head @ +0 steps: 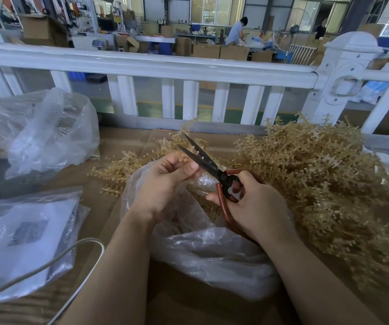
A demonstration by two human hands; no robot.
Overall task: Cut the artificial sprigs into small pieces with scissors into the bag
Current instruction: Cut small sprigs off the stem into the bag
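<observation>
The sprig (184,141) looks light, thin and springy, so it is best pinched close to the cut. The left hand (165,179) pinches it above the bag (207,249). The right hand (254,202) grips the scissors (212,167), blades apart. The pile (324,174) lies on the table (128,141).
</observation>
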